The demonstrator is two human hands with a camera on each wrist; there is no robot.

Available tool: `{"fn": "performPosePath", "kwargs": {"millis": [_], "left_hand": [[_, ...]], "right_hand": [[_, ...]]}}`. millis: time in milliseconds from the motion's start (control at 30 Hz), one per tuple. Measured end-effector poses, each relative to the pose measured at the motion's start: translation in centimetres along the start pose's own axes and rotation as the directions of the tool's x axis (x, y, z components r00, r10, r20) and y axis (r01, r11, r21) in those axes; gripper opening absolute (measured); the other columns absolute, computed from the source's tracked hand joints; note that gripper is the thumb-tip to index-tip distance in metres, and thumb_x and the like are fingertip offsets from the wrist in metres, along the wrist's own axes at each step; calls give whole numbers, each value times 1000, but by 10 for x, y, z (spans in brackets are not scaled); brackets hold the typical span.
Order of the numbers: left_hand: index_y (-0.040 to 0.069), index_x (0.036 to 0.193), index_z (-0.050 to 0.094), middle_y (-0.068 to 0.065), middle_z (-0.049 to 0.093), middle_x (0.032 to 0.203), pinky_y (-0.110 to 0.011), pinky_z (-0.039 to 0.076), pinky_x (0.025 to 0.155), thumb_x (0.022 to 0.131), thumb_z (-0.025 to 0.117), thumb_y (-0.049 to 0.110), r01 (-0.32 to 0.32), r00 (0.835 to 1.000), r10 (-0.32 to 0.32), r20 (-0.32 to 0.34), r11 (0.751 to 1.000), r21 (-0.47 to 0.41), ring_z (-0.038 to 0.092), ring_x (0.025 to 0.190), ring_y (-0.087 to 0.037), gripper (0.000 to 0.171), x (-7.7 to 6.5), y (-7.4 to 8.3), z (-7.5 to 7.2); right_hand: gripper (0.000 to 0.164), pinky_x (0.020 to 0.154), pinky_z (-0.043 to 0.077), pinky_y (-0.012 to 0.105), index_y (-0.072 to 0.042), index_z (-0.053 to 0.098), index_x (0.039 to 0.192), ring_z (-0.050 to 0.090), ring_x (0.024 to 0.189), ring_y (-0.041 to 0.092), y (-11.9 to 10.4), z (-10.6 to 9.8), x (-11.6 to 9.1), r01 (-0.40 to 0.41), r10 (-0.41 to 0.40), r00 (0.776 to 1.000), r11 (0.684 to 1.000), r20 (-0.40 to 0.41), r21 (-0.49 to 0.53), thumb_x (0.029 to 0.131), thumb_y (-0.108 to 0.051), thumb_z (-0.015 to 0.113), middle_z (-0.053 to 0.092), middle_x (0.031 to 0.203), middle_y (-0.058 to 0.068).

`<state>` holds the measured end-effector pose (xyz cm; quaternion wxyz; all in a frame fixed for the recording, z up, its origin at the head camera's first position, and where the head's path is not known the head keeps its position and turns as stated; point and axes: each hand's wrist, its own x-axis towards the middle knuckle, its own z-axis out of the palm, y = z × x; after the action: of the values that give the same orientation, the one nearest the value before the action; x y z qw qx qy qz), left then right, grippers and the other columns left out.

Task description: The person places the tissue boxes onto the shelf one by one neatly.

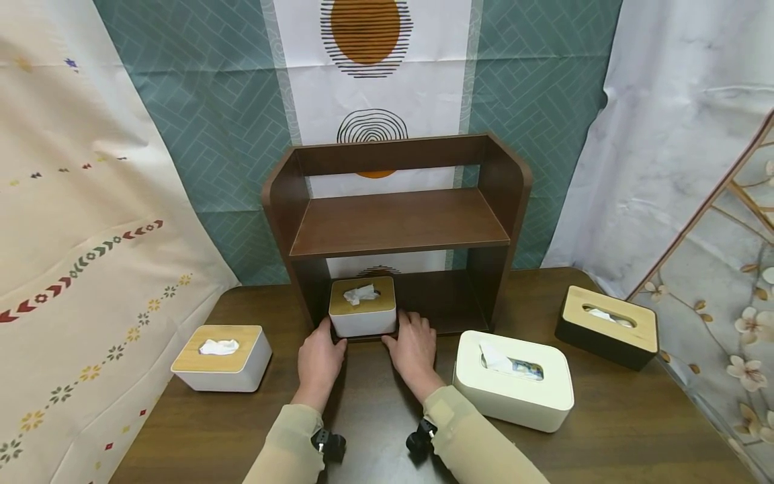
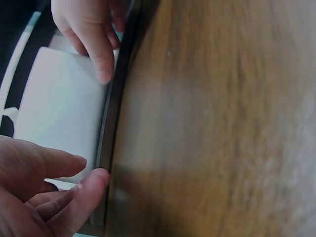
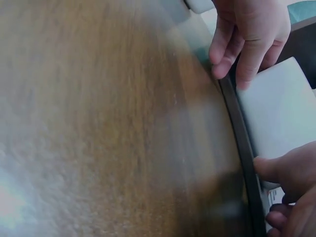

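A white tissue box [image 1: 365, 323] with a wood-look lid and a tissue sticking out sits at the left end of the lower shelf of a dark brown rack [image 1: 399, 218]. My left hand [image 1: 319, 363] is at the box's left side, my right hand [image 1: 412, 349] at its right. Both have relaxed fingers beside the box and thumbs near its front lower edge. In the left wrist view the box's pale front [image 2: 61, 108] lies between the two hands, just behind the shelf's front edge. Whether every fingertip touches it is hard to tell.
On the brown table stand a white tissue box with a wooden lid [image 1: 224, 363] at left, a larger cream tissue box [image 1: 514, 383] close by my right forearm, and a black one with a wooden lid [image 1: 607, 326] at far right. Patterned cloths hang around.
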<state>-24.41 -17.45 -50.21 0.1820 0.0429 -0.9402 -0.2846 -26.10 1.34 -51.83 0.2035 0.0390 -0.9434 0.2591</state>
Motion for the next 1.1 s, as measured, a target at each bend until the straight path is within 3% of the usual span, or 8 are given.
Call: {"fn": "performPosePath", "kwargs": {"millis": [267,500,767,1000,1100], "left_hand": [[-9,153,56,-32,68,141,-64,56,100,95,87,11,-13,1000,13,1,1000,-17,70,121,-51,69,-12,10,-12],[-8,160,48,-33,62,149,-67,57,95,97,86,11,-41,999,41,-28,999,-18,71,117,-55,76,-25,18,-29],[-8,161,47,-31,59,154,-67,59,91,97,87,14,-104,993,104,-50,995,-1,74,113,-49,79,-34,26,-39],[-5,160,50,-27,60,154,-65,61,86,96,89,16,-186,980,185,-68,982,-13,78,92,-35,78,-44,43,-47],[-4,157,53,-26,63,151,-65,60,88,95,90,16,-217,974,216,-70,976,-9,77,103,-38,75,-49,51,-49]], "right_hand": [[88,105,52,62,9,51,157,60,132,50,-5,-15,-8,23,-22,1000,993,-9,120,88,-23,97,58,150,29],[95,113,49,57,9,42,163,50,147,47,-10,-38,-14,54,-57,998,984,13,172,91,-21,95,47,164,29],[96,113,50,57,8,40,165,46,152,45,-14,-70,-22,121,-129,991,978,40,169,92,-25,94,43,168,28],[96,120,44,56,6,40,166,45,155,44,-12,-99,-30,155,-169,981,978,100,138,94,-29,92,42,170,26],[94,120,44,57,6,41,166,45,155,43,-10,-111,-33,171,-184,976,979,116,114,94,-30,92,43,170,25]]}}
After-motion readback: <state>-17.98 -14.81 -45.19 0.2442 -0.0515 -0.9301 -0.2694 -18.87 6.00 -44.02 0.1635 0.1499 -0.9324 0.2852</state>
